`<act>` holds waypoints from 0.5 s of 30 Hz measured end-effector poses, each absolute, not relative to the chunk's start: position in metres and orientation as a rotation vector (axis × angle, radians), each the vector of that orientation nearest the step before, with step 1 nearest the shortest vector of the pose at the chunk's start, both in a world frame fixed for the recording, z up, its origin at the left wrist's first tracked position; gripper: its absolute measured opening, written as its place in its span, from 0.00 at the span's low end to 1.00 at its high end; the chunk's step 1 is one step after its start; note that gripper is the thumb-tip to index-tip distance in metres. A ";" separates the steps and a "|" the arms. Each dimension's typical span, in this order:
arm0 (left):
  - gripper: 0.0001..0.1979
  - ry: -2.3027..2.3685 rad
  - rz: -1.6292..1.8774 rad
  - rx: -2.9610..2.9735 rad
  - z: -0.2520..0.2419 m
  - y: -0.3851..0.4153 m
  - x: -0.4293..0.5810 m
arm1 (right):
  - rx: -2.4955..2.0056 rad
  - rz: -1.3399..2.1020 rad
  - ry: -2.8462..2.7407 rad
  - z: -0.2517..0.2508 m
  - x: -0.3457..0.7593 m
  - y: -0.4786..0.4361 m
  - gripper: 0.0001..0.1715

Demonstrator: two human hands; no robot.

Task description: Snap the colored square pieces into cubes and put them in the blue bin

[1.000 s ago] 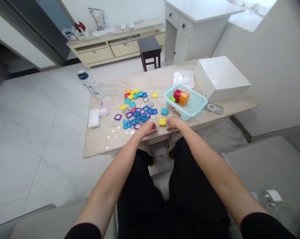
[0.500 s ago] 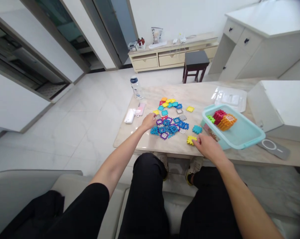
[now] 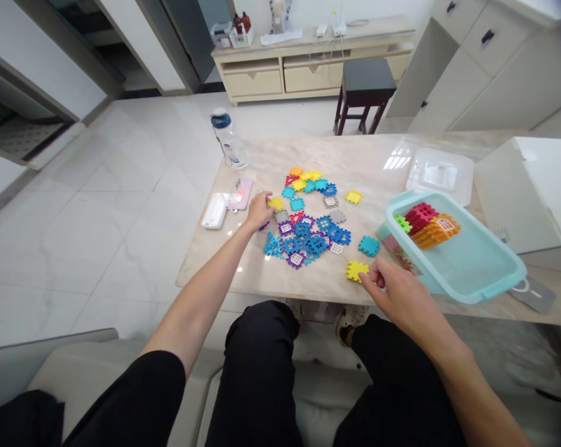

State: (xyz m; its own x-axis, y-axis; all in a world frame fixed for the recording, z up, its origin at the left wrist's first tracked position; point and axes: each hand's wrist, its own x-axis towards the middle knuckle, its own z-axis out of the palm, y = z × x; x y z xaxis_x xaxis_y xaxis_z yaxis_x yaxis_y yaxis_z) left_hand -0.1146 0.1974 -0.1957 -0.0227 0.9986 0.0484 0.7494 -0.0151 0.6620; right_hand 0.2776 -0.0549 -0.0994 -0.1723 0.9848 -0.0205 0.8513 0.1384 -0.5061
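My left hand [image 3: 260, 211] pinches the edge of a yellow square interlocking tile [image 3: 275, 203] at the left of the scattered tiles. Near the table's front edge, my right hand [image 3: 394, 282] has its thumb and curled fingers at the right edge of a small stack of yellow tiles [image 3: 356, 271]. A teal tile stack [image 3: 368, 246] lies just behind it. Blue and purple tiles [image 3: 303, 239] are heaped between my hands, with a grey tile [image 3: 281, 216] close to my left fingers. A lone yellow tile [image 3: 354, 197] lies farther back.
On the right stands a light-teal bin [image 3: 471, 273] with red, orange and green tiles inside. Behind it are a clear lid [image 3: 441, 175] and a white box [image 3: 525, 192]. A water bottle [image 3: 229, 139], a white case [image 3: 214, 211] and a pink card [image 3: 241, 194] are at left.
The view has tilted down and come closer. My left hand has shifted slightly left of the tiles, still at the yellow tile. My right hand stays at the yellow stack.
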 end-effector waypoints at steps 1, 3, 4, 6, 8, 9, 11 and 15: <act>0.23 1.803 0.770 1.785 -0.196 0.198 -0.115 | -1.776 0.596 -2.108 -0.099 0.278 -0.055 0.17; 0.15 1.765 0.828 1.723 -0.194 0.197 -0.113 | -1.775 0.618 -2.109 -0.099 0.278 -0.054 0.17; 0.12 1.748 0.858 1.695 -0.192 0.194 -0.111 | -1.774 0.633 -2.106 -0.099 0.279 -0.052 0.17; 0.09 1.720 0.920 1.654 -0.180 0.183 -0.103 | -1.767 0.665 -2.087 -0.100 0.280 -0.049 0.16; 0.10 1.657 0.987 1.644 -0.161 0.161 -0.089 | -1.733 0.708 -2.058 -0.099 0.279 -0.045 0.15; 0.10 1.605 1.014 1.654 -0.149 0.147 -0.080 | -1.705 0.732 -2.036 -0.099 0.279 -0.043 0.15; 0.12 1.411 1.062 1.723 -0.121 0.112 -0.059 | -1.628 0.782 -1.961 -0.096 0.275 -0.041 0.18; 0.10 1.142 0.867 2.021 -0.072 0.042 -0.014 | -1.411 1.016 -1.653 -0.088 0.262 -0.042 0.30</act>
State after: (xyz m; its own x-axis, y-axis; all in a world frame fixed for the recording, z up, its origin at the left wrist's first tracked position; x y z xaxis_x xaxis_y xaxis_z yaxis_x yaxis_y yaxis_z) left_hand -0.0141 0.0419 -0.0719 0.4012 0.8876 0.2263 0.4562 -0.4079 0.7909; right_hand 0.2619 -0.0415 -0.0882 -0.1359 0.9902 0.0331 0.4171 0.0875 -0.9046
